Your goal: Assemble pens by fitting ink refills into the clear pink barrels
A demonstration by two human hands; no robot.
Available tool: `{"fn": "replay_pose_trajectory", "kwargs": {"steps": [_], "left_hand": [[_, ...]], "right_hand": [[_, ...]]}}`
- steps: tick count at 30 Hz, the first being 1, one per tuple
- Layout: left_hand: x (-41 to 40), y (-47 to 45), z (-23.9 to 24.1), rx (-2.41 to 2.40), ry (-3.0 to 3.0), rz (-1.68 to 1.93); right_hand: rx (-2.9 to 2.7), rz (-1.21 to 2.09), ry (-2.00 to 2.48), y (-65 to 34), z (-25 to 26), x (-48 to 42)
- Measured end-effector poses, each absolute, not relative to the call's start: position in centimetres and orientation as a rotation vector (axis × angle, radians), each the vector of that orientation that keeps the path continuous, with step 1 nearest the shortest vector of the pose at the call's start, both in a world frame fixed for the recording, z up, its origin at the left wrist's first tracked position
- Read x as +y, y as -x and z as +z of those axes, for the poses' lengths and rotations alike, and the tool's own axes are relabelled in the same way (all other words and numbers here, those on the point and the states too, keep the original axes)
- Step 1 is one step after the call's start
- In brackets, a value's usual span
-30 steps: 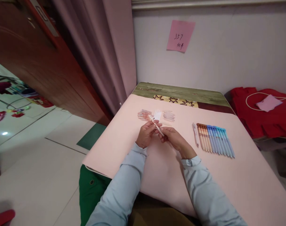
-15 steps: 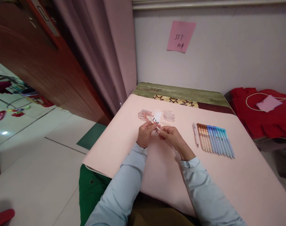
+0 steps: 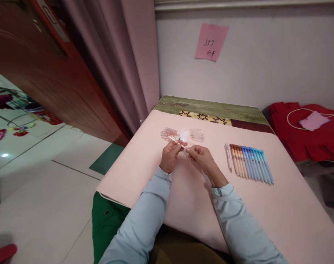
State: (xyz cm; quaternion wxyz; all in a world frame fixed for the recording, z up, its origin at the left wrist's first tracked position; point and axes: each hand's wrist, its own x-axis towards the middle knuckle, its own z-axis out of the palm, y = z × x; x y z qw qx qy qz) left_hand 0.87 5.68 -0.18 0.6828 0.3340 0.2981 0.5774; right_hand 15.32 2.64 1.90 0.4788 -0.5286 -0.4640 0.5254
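My left hand pinches a clear pen barrel that points up and to the left. Opposite it, my right hand has its fingers closed on a thin whitish pen part, lined up with the barrel's near end. Whether the two pieces touch is hard to make out. Just beyond my hands lie a pile of clear, orange-tinted pen parts, a bundle of white sticks with dark ends and a pile of clear barrel pieces.
One pale pen lies right of my hands, beside a neat row of brown, blue and turquoise pens. A pink sheet covers the table. Left is a wooden door; right is a red cloth.
My right hand has moved slightly right, away from my left, and more of the whitish part shows between them. The barrel has shifted slightly up and left.
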Motion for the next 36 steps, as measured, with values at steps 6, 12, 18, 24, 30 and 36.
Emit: {"fn": "replay_pose_trajectory", "kwargs": {"steps": [6,12,18,24,30,36], "left_hand": [[5.6,-0.9,-0.1,0.637,-0.659,1.261],[5.4,-1.0,0.1,0.630,-0.664,1.259],[5.6,-1.0,-0.1,0.652,-0.669,1.264],[5.4,-1.1,-0.1,0.632,-0.673,1.241],[5.0,-1.2,0.1,0.607,-0.732,1.218],[5.0,-1.3,-0.2,0.673,-0.655,1.215]], "right_hand": [[-1.139,1.213,1.291,-15.3,2.3,2.3],[-1.136,1.348,1.315,-15.5,2.1,2.3],[-1.063,1.203,1.304,-15.2,1.8,2.7],[-1.154,1.242,1.324,-15.5,2.0,2.4],[-1.185,1.341,1.331,-15.8,2.0,2.4],[-1.073,1.234,1.337,-15.6,1.1,2.9]]}}
